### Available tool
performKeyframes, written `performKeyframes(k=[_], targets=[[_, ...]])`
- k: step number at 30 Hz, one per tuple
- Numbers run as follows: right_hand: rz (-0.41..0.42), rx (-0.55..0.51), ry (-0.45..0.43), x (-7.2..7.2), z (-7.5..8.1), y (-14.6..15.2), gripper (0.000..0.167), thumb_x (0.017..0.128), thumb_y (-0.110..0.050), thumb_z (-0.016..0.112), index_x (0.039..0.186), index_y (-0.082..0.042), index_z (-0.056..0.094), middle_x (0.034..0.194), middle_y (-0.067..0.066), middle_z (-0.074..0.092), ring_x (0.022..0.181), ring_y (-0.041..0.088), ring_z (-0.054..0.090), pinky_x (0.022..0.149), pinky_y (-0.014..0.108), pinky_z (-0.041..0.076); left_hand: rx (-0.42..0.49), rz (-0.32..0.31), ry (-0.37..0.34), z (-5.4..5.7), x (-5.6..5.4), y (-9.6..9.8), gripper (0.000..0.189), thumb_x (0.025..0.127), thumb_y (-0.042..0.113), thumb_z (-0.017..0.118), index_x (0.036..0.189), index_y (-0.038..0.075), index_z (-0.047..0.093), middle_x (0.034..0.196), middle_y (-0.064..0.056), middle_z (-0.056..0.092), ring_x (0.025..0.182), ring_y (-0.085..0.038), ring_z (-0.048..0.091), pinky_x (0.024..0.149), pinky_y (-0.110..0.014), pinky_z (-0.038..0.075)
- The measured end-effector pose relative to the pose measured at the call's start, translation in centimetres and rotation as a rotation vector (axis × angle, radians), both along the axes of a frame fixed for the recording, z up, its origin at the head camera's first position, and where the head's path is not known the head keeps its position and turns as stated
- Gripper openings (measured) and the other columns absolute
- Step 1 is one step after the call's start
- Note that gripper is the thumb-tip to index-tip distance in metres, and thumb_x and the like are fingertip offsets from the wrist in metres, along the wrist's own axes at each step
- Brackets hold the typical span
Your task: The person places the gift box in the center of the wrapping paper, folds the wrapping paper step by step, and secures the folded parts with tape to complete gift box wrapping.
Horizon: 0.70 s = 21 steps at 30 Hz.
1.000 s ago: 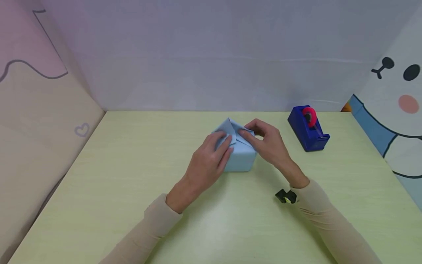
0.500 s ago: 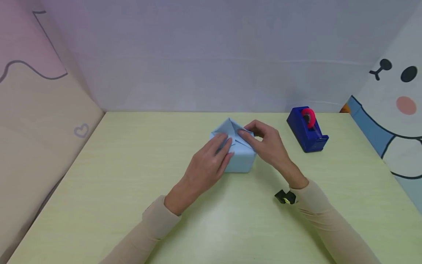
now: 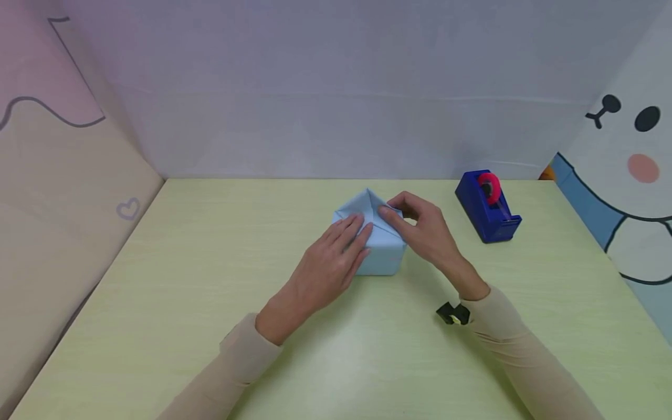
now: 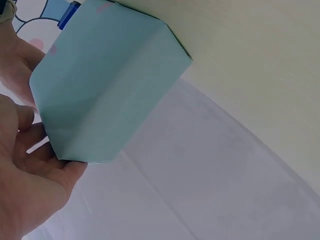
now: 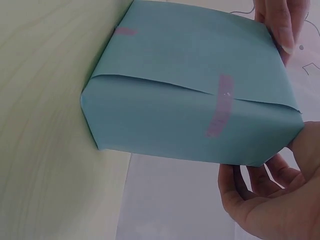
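Observation:
A box wrapped in light blue paper point(image 3: 382, 256) stands on the table, its folded end up and a peaked flap at the back. My left hand point(image 3: 328, 265) lays its fingers over the left part of the folds and presses them. At the right edge, my right hand point(image 3: 422, 230) pinches the wrapping paper point(image 3: 387, 230) between thumb and curled fingers. In the right wrist view, a strip of pink tape point(image 5: 221, 105) crosses the long seam, and a shorter piece of tape point(image 5: 125, 31) sits near the lower end. The left wrist view shows a plain side of the wrapped box point(image 4: 110, 85).
A blue tape dispenser point(image 3: 485, 213) with a pink-red roll stands at the back right of the pale table point(image 3: 210, 245). A small black object point(image 3: 454, 313) shows beside the right cuff. A grey-white backdrop point(image 3: 336, 116) rises behind the table, with printed panels on both sides.
My left fingers have straightened and settled flatter over the folds, and the left wrist has shifted slightly left. The right hand keeps its pinch at the right edge.

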State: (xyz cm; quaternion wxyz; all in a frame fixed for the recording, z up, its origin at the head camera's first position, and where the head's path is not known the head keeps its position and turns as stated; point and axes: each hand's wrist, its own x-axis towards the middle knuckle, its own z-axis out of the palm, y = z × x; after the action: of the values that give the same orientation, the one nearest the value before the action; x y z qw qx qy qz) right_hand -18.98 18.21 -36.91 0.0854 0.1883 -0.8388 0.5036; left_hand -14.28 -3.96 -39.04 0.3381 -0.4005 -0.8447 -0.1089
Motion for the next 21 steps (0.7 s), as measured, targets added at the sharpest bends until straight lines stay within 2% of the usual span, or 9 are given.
performKeyframes(k=[3,7,9,12,16,21], targets=[[-0.004,-0.008,-0.009,0.0,-0.1,0.1,0.020,0.101,-0.024,0.069,0.104,-0.005,0.070,0.101,0.008,0.073,0.099,0.022,0.070,0.091,0.032,0.054,0.134,-0.037,-0.068,0.4,-0.2,0.0,0.028,0.100,0.011,0.068,0.123,-0.005,0.071,0.123,-0.020,0.070,0.117,-0.032,0.067,0.104,-0.039,0.051],[-0.002,-0.016,-0.019,0.1,-0.1,0.1,0.020,0.101,-0.024,0.069,0.104,-0.005,0.070,0.100,0.009,0.073,0.098,0.021,0.069,0.089,0.030,0.054,0.329,-0.054,-0.221,1.4,-0.6,-0.1,0.018,0.098,0.002,0.067,0.114,-0.005,0.073,0.108,-0.016,0.072,0.101,-0.028,0.070,0.093,-0.040,0.058],[0.003,-0.019,-0.023,0.1,-0.1,0.1,0.019,0.101,-0.023,0.069,0.104,-0.004,0.070,0.100,0.009,0.072,0.098,0.021,0.069,0.090,0.033,0.054,0.376,-0.055,-0.286,1.8,-0.7,-0.2,0.018,0.097,-0.004,0.066,0.114,-0.005,0.072,0.106,-0.017,0.072,0.099,-0.030,0.069,0.090,-0.042,0.059],[0.009,-0.022,-0.025,0.1,-0.1,0.0,0.019,0.101,-0.022,0.069,0.104,-0.004,0.069,0.100,0.010,0.072,0.098,0.021,0.069,0.091,0.037,0.054,0.389,-0.053,-0.338,2.0,-0.7,-0.4,0.022,0.094,-0.011,0.066,0.115,-0.006,0.071,0.108,-0.017,0.071,0.100,-0.031,0.068,0.089,-0.041,0.059],[0.010,-0.020,-0.023,0.1,0.0,0.0,0.018,0.101,-0.022,0.069,0.104,-0.003,0.069,0.099,0.010,0.072,0.097,0.021,0.069,0.091,0.038,0.054,0.322,-0.028,-0.312,2.1,-0.7,-0.6,0.024,0.092,-0.010,0.069,0.115,-0.003,0.074,0.110,-0.015,0.071,0.106,-0.030,0.067,0.092,-0.040,0.058],[0.005,-0.004,-0.020,0.1,0.1,0.0,0.019,0.101,-0.022,0.069,0.104,-0.004,0.069,0.100,0.010,0.073,0.098,0.022,0.069,0.093,0.040,0.054,0.227,0.002,-0.190,2.2,-0.7,-0.7,0.027,0.089,-0.006,0.075,0.115,-0.002,0.075,0.107,-0.012,0.076,0.104,-0.027,0.071,0.091,-0.039,0.059]])
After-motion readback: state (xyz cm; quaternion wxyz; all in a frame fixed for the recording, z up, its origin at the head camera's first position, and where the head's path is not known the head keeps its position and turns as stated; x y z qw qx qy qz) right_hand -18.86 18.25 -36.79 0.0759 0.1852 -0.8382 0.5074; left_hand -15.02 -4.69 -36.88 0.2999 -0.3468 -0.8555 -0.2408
